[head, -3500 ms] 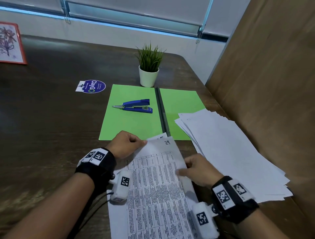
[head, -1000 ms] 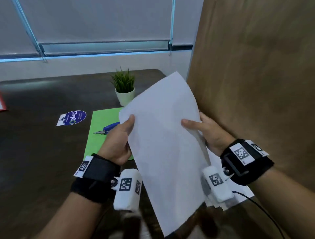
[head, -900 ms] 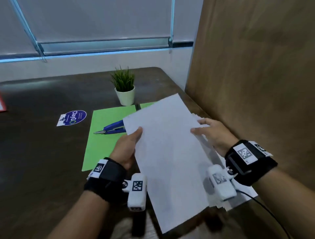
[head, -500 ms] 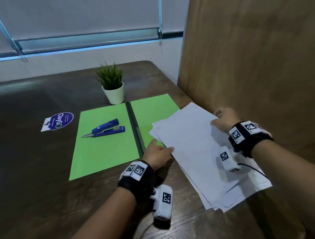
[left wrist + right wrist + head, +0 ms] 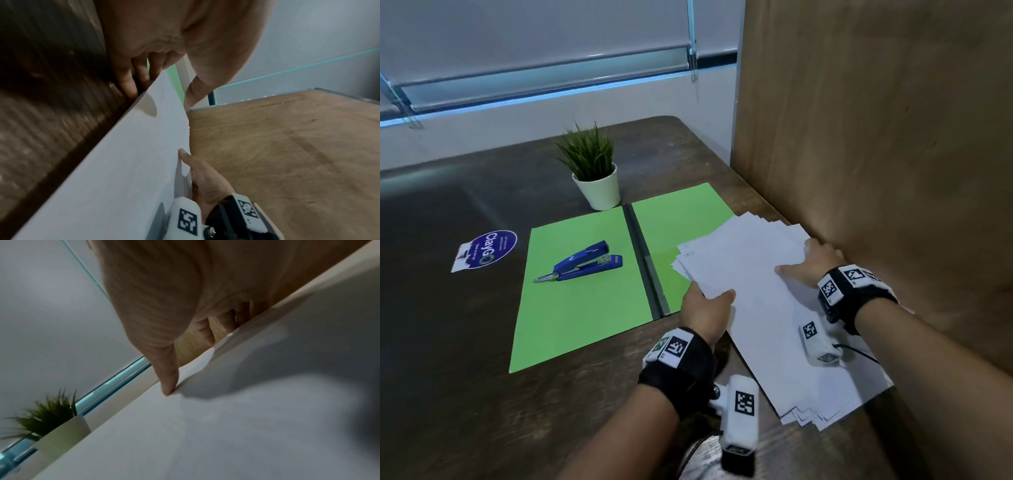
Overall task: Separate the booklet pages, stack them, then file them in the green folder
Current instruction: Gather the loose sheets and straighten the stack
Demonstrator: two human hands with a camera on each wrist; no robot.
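Last sheet now down on the stack (image 5: pixel 767 308) at the counter's (image 5: pixel 465 359) right, overlapping the open green folder (image 5: pixel 582 291). Left hand (image 5: pixel 705 310) and right hand (image 5: pixel 813 262) clamp opposite edges, fingers (image 5: pixel 128 84) curled under, thumbs on top. Separating looks done; squaring the fanned stack, then filing, remains.

Head overhead; wrists skim shared pages (image 5: pixel 763 308)
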